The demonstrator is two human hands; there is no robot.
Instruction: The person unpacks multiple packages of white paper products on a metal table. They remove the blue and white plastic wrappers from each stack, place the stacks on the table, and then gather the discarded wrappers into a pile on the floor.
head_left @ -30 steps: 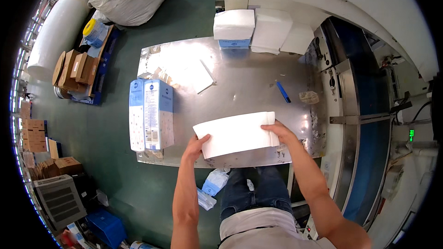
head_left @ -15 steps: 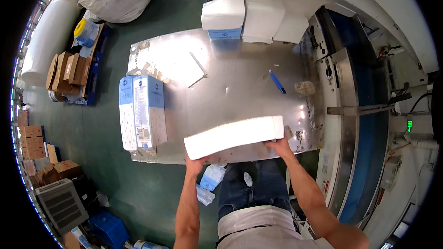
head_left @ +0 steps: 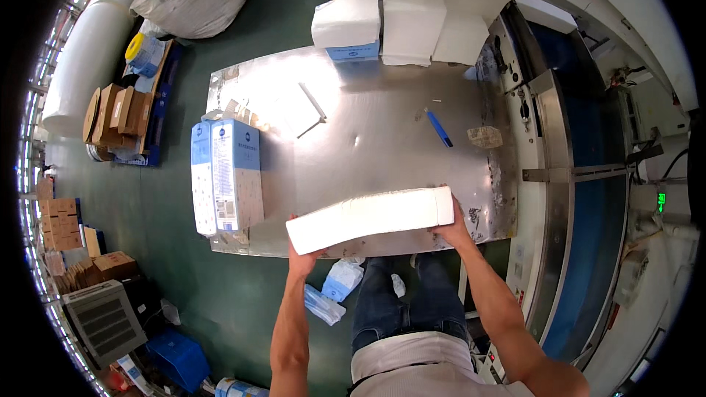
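You grip the white block (head_left: 371,217) at its ends, left hand (head_left: 301,259) and right hand (head_left: 456,231). Beyond it, a blue tool (head_left: 439,129) lies on the metal table (head_left: 360,114).

The person's left grip (head_left: 302,254) and right grip (head_left: 454,231) hold opposite ends of a white bundle (head_left: 371,216) over the worktop (head_left: 360,162), where a blue tool (head_left: 440,130) lies.

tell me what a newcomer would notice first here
Probably the long white block, held between the left hand and right hand at the near edge of the metal table. Next might come the blue-and-white packaging at its left end, then the slim blue tool lying right of centre.
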